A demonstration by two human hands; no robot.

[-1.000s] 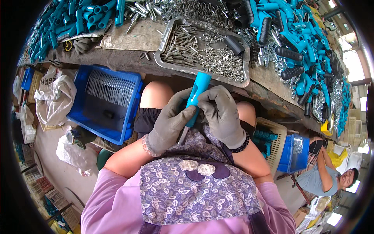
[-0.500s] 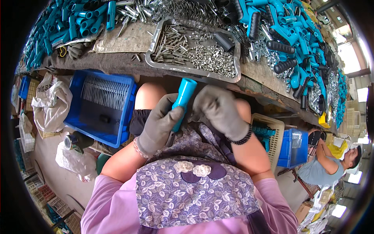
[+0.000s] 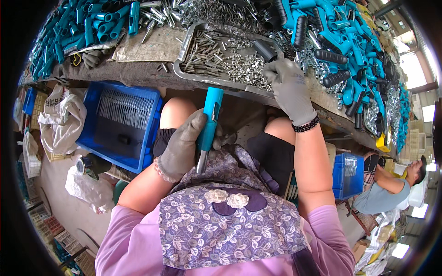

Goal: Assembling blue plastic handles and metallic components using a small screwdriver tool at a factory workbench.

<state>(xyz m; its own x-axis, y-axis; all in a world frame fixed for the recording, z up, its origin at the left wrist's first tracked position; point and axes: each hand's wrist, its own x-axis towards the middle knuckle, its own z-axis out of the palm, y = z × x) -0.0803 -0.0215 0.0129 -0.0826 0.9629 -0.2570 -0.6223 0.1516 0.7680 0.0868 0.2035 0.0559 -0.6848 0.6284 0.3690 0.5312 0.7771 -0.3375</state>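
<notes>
My left hand [image 3: 182, 146], in a grey glove, is wrapped around a teal tube [image 3: 210, 115] held upright over my lap. A shiny metal rod [image 3: 201, 162] sticks out of the tube's lower end, and a small metal pin shows on its side. At the right side of the grey metal tray [image 3: 216, 82], my gloved right hand [image 3: 291, 89] reaches over small silver metal pieces [image 3: 248, 69]. Its fingers are bent together in a pinch; whatever lies between them is hidden. A black cylinder [image 3: 264, 50] rests in the tray just beyond the fingertips. Slim metal pins [image 3: 202, 53] fill the tray's left part.
Teal tubes [image 3: 103, 23] are heaped at the far left of the bench, with springs [image 3: 221, 16] behind the tray. Teal parts with black grips [image 3: 331, 55] pile up on the right. A blue crate [image 3: 115, 133] stands left of my knees. Another person [image 3: 386, 193] sits at the right.
My right hand has moved away from the tube, up and right to the tray. The left hand has tilted the tube more upright, and the rod below it now shows.
</notes>
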